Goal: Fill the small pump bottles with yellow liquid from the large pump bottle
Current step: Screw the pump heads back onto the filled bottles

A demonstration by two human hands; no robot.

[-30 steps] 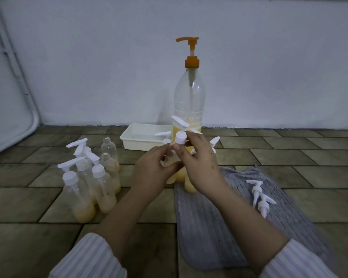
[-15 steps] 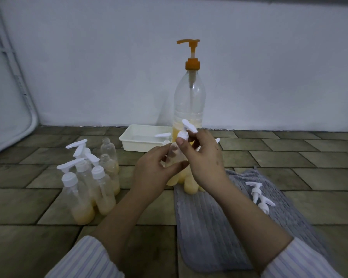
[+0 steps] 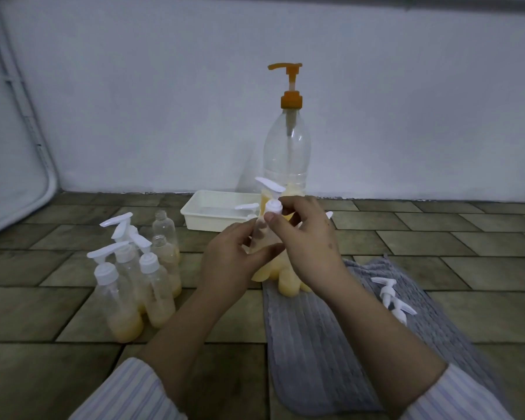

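My left hand point(image 3: 231, 256) grips the body of a small clear bottle point(image 3: 262, 237) holding yellow liquid. My right hand point(image 3: 308, 244) pinches its white pump cap point(image 3: 272, 197) at the collar, the nozzle pointing left. The large pump bottle point(image 3: 287, 159) with the orange pump stands behind, with yellow liquid low in it. More small filled bottles point(image 3: 287, 286) stand under my hands on the grey towel point(image 3: 322, 344). A cluster of small bottles point(image 3: 134, 283) stands at the left, some capped, two uncapped at the back.
A white tray point(image 3: 215, 213) sits by the wall behind my hands. Two loose white pump caps point(image 3: 391, 295) lie on the towel's right side. A white wall runs close behind, and a white framed panel point(image 3: 19, 140) leans at the left. The floor is tiled.
The pump cap's nozzle has turned round between the frames while both hands stay on the same small bottle, held at about the same place.
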